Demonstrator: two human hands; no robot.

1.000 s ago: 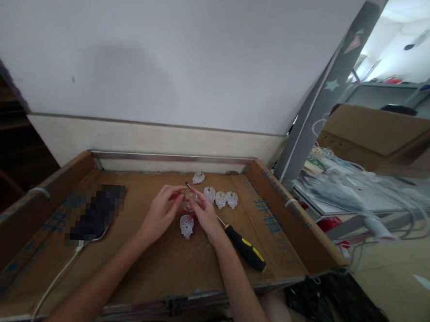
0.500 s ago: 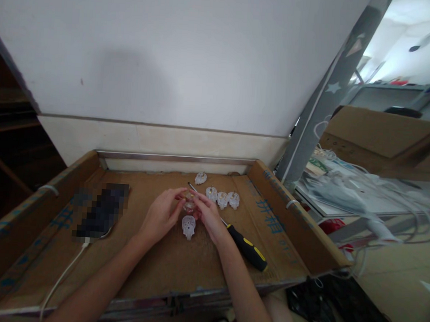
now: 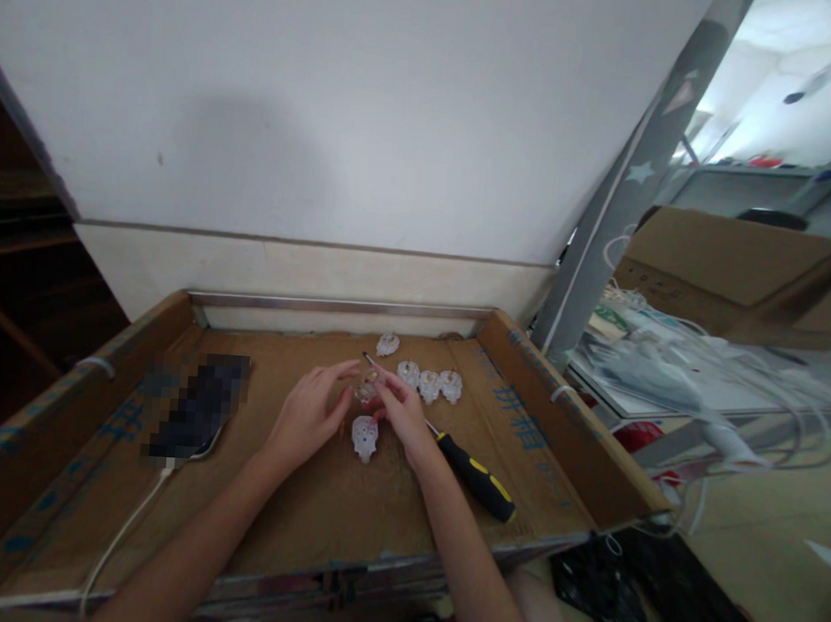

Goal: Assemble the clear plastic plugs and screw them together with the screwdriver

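My right hand pinches a small clear plastic piece, whose details are partly hidden by the fingers. To its left, my left hand has its thumb and fingers apart, close to the piece but seemingly not gripping it. Just below the hands a clear plastic housing with small holes lies on the cardboard. Several similar clear housings with brass-coloured bits lie beyond my right hand, among them one housing at the row's right end and a separate housing farther back. A screwdriver with a black and yellow handle passes under my right forearm.
The cardboard tray has raised side walls and backs onto a wall. A phone with a white cable lies at the left. On the right are a grey post, a table with bagged white cables, and a black bag on the floor.
My left fingers have come slightly away from the clear piece, which now sits in my right fingers alone. The housings and screwdriver have stayed in place.
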